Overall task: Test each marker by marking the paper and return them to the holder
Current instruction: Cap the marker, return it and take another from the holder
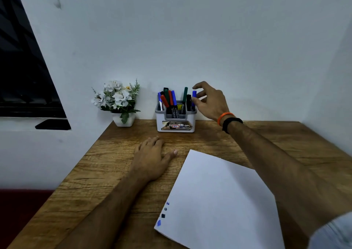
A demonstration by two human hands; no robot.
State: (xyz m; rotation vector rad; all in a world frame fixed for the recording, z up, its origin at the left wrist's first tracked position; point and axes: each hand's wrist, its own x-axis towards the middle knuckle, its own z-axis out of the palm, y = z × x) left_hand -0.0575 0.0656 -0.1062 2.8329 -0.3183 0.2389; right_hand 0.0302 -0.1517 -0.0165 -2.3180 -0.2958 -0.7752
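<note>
— Blue marker [194, 98], at the right end of the holder [175, 123]: is the right hand [211, 101] gripping it?

— Its fingers [199, 86] are spread and loosely curved, the thumb close beside or touching the barrel; whether it pinches, I cannot tell. The marker stands upright in the right compartment, next to a black one [188, 101].

— And the left hand [152, 157]?

— Flat on the wooden table [209, 138], fingers straight and close together, thumb out, just left of the paper [219, 195].

— How far along is the testing?

— Four small marks [162, 215], blue and dark, sit along the paper's near left edge. By my reading the hand is either dropping off or picking up that blue marker. Next calls for a firm pinch on an untested one, lifted straight up clear of its neighbours.
</note>
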